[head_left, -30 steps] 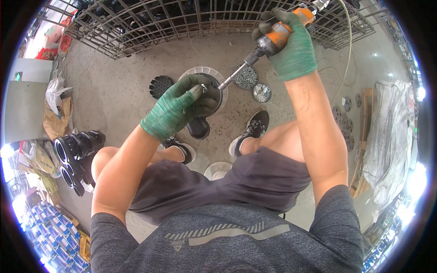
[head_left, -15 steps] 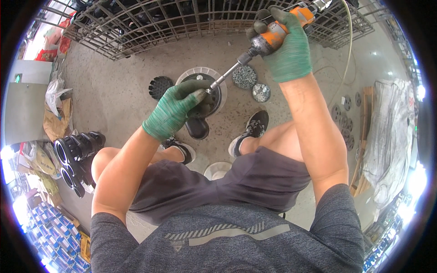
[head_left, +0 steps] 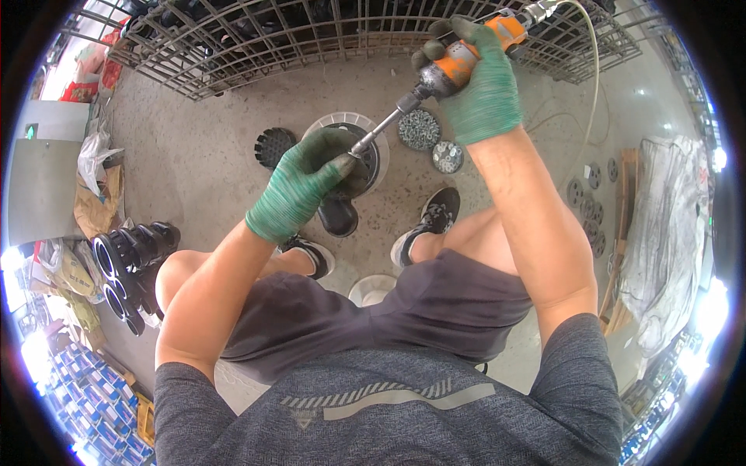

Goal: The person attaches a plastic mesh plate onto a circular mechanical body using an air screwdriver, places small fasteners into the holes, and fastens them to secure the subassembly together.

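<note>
My right hand [head_left: 482,97], in a green glove with dark fingertips, is closed around an orange air-powered driver [head_left: 460,64]. Its long metal shaft [head_left: 381,133] slants down to the left. At the shaft's end, the thumb and fingers of my left hand [head_left: 303,182], gloved alike, are curled in a pinch; whatever they hold is hidden. Just beneath is a black round part [head_left: 373,159] with a spout-like end [head_left: 339,218], set on a pale round base [head_left: 353,119]. My left hand covers much of that part.
Two round containers of small metal hardware [head_left: 419,129] [head_left: 447,157] stand right of the work. A black toothed ring [head_left: 273,147] lies left. Ahead is a wire cage [head_left: 256,46] of dark parts. The air hose [head_left: 597,78] hangs at right; black fittings [head_left: 128,260] sit by my left knee.
The driver and my right hand have shifted slightly left and down. My left thumb and fingers have spread a little apart near the shaft's tip.
</note>
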The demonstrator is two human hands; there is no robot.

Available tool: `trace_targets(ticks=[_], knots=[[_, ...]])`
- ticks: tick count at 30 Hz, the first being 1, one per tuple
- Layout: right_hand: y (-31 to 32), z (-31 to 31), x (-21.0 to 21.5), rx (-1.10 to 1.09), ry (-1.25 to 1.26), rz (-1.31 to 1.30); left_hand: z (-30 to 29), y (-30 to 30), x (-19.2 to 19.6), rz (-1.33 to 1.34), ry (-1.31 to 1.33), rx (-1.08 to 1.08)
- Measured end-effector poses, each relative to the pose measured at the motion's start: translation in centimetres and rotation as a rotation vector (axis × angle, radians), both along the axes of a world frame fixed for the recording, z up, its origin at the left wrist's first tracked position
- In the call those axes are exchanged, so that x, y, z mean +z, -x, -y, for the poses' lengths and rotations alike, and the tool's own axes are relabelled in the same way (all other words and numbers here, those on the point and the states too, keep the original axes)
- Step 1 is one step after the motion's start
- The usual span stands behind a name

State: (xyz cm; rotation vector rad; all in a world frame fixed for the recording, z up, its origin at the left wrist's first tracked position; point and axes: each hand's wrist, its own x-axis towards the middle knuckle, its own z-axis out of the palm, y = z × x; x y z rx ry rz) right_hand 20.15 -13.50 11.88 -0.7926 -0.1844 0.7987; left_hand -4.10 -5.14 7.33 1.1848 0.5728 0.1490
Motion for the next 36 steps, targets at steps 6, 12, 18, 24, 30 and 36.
trace_targets(ticks=[6,12,18,24,30,36], knots=[[-0.4,-0.2,-1.0,0.039,0.007,0.034,-0.1,-0.1,0.1,0.014,-0.201,-0.032],[-0.1,-0.4,-2.0,0.038,0.052,-0.059,0.5,0.3,-1.3,0.03,-0.283,0.038],[0.9,-0.3,-2.1,0.081,0.061,0.084,-0.6,0.5,-3.1,-0.169,-0.624,-0.056],[2.7,0.0,-3.5,0.137,0.146,0.214,-0.7,0.4,-5.6,-0.05,-1.036,-0.133],[4.0,0.7,-4.7,0.187,0.25,0.308,0.5,0.1,-7.3,-0.089,-1.304,-0.212],[5.0,1.3,-4.1,0.217,0.21,0.425,1.1,-0.3,-7.9,-0.132,-1.396,-0.224]])
